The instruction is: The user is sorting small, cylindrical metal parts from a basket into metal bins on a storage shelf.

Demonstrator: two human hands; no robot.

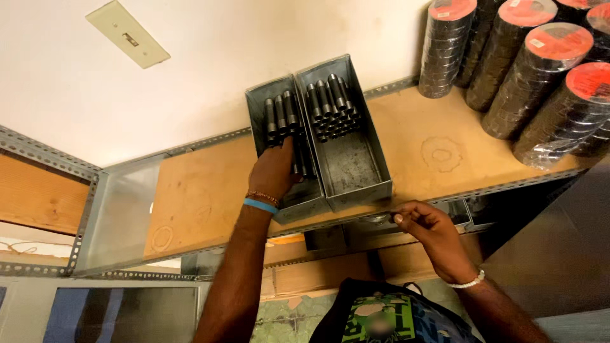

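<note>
left hand (274,171) reaches into l grey metal bin (264,111), gripping dark cylindrical bolts (280,114); right hand (432,232) pinches shelf (203,190) front edge.

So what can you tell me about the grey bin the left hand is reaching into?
The left bin is a narrow, open-topped grey box, seemingly sheet metal, dull and scuffed. It sits on the wooden shelf, its long side against a matching right bin, its front end at the shelf's edge. Dark, threaded-looking rods lie stacked at its far end. The left hand reaches inside, covering the middle; what its fingers grip is hidden.
</note>
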